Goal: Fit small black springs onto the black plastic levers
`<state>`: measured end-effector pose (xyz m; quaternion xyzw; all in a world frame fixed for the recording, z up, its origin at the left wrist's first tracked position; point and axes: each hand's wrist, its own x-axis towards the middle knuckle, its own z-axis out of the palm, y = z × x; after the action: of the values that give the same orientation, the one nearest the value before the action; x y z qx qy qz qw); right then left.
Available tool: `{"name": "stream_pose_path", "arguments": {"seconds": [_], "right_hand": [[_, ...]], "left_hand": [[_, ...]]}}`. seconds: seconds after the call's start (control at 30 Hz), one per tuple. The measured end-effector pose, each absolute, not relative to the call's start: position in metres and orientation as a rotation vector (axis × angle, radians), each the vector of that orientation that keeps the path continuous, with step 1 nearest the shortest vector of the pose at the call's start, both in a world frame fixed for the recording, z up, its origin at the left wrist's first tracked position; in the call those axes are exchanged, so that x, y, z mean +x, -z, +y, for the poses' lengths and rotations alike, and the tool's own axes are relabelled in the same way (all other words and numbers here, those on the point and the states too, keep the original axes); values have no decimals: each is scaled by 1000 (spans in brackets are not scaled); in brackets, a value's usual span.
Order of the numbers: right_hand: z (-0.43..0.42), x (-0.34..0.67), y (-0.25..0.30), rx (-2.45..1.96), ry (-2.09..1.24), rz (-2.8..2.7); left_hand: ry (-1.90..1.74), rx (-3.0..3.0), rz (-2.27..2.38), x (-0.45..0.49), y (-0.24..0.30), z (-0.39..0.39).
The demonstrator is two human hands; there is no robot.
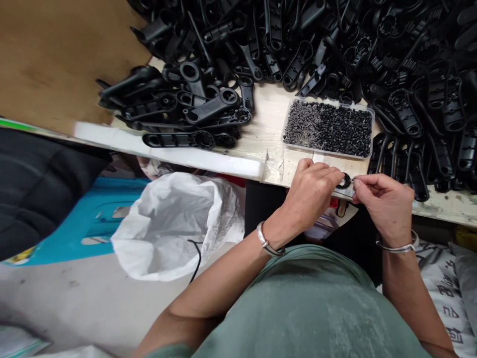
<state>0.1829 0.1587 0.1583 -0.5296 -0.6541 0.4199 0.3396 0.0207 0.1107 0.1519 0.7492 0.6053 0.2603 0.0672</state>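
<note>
At the table's front edge, my left hand [311,191] is closed on a black plastic part with a ring-shaped end [347,181]. Most of that part is hidden under the fingers. My right hand [387,206] pinches thumb to forefinger right beside the ring, on something too small to make out. Just beyond both hands stands a clear plastic box [328,153]. Small grey metallic pieces [303,122] fill its left side, and small black pieces [341,127] fill its right.
A big heap of black plastic arms [276,30] covers the back of the table, reaching down the right side. To the left lies a smaller pile [208,107] beside a white foam strip [179,151]. Below the edge sit an open white sack [160,223] and a blue stool [93,209].
</note>
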Motion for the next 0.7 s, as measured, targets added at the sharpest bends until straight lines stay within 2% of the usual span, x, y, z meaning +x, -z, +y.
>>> {"name": "stream_pose_path", "arguments": {"seconds": [0.5, 0.7], "right_hand": [[161, 182, -160, -1362, -1113, -1725], [161, 182, -159, -1353, -1091, -1734]], "left_hand": [[-843, 2182, 1793, 13, -160, 107], [-703, 2209, 1845, 16, -158, 114]]}}
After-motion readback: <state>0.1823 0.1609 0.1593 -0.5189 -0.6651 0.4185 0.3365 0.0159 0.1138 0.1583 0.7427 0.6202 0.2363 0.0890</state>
